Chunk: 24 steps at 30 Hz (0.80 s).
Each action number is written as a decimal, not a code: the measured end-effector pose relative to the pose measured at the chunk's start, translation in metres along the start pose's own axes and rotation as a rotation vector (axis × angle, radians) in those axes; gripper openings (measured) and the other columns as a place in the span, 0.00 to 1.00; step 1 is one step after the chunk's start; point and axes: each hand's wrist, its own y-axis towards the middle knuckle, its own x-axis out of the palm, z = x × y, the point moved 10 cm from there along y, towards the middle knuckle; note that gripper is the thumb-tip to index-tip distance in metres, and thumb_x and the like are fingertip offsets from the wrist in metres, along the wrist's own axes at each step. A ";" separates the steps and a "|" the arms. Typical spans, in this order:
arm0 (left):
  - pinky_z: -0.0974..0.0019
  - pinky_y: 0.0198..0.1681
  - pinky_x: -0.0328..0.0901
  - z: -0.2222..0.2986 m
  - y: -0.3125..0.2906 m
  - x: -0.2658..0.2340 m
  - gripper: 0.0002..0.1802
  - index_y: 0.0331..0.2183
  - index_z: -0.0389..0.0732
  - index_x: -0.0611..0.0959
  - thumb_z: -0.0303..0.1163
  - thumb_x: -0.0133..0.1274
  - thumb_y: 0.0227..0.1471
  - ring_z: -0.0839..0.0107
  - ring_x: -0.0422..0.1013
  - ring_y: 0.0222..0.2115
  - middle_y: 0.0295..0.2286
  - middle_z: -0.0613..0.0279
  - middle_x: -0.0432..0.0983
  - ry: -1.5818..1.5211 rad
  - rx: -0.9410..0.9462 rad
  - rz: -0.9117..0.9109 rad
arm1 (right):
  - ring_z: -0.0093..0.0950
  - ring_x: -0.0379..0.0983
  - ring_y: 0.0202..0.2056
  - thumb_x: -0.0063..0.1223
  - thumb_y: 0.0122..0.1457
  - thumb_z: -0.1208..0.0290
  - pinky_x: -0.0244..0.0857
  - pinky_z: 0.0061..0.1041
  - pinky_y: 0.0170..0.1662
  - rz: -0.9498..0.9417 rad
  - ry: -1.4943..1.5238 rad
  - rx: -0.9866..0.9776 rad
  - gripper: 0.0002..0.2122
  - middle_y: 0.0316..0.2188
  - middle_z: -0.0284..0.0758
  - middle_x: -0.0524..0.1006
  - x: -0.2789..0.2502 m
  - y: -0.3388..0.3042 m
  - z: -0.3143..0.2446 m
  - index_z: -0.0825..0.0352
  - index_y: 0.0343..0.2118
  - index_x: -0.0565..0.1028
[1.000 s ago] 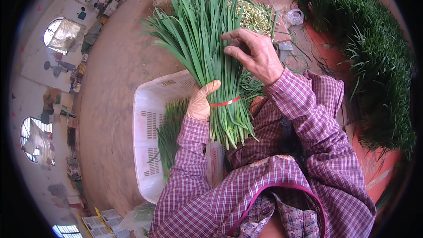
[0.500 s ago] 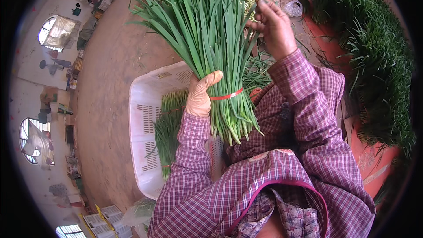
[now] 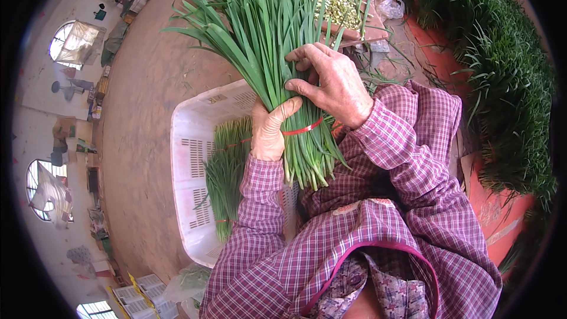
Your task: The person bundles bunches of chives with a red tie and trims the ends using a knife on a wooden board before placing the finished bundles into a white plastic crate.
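Upper centre of the frame: a large bunch of long, flat green leaves (image 3: 269,41) with pale stem ends, bound by a narrow red band (image 3: 312,126), is grasped just above the band by the left hand (image 3: 269,131), its thumb across the front. The right hand (image 3: 339,87) lies over the bunch's right side, its grip unclosed, thumb and forefinger parted. Left of centre, a white perforated plastic crate (image 3: 184,198) contains further red-banded green bunches (image 3: 221,183).

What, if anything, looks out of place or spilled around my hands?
Loose green blades lie strewn to the right of your right hand, near the board of pale trimmings. They look like stray scraps beside the banded bunch in your left hand. Nothing looks clearly damaged.
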 end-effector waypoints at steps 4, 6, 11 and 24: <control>0.65 0.50 0.71 -0.004 0.001 -0.010 0.32 0.52 0.37 0.76 0.30 0.70 0.46 0.71 0.75 0.43 0.45 0.65 0.77 0.013 0.011 0.029 | 0.35 0.77 0.30 0.65 0.51 0.72 0.72 0.32 0.35 0.016 0.056 0.028 0.12 0.30 0.39 0.78 0.005 -0.001 0.007 0.69 0.36 0.75; 0.65 0.50 0.71 -0.003 -0.001 -0.007 0.31 0.52 0.37 0.76 0.30 0.70 0.46 0.71 0.75 0.43 0.45 0.65 0.77 0.011 0.012 0.035 | 0.29 0.76 0.24 0.63 0.53 0.73 0.71 0.27 0.31 0.048 0.090 -0.013 0.10 0.26 0.38 0.77 0.006 -0.001 0.012 0.71 0.35 0.76; 0.65 0.51 0.70 -0.004 -0.004 -0.011 0.31 0.52 0.38 0.76 0.31 0.70 0.47 0.71 0.75 0.44 0.45 0.65 0.77 -0.018 0.020 0.072 | 0.36 0.78 0.27 0.62 0.53 0.72 0.71 0.32 0.31 0.021 0.118 0.038 0.09 0.24 0.39 0.77 0.010 -0.002 0.018 0.69 0.34 0.75; 0.64 0.53 0.67 -0.009 -0.003 -0.023 0.35 0.53 0.37 0.76 0.35 0.72 0.45 0.69 0.73 0.47 0.47 0.64 0.77 0.031 0.005 0.085 | 0.36 0.76 0.27 0.63 0.54 0.71 0.70 0.32 0.32 0.056 0.111 0.033 0.08 0.24 0.40 0.74 0.016 -0.004 0.008 0.69 0.31 0.76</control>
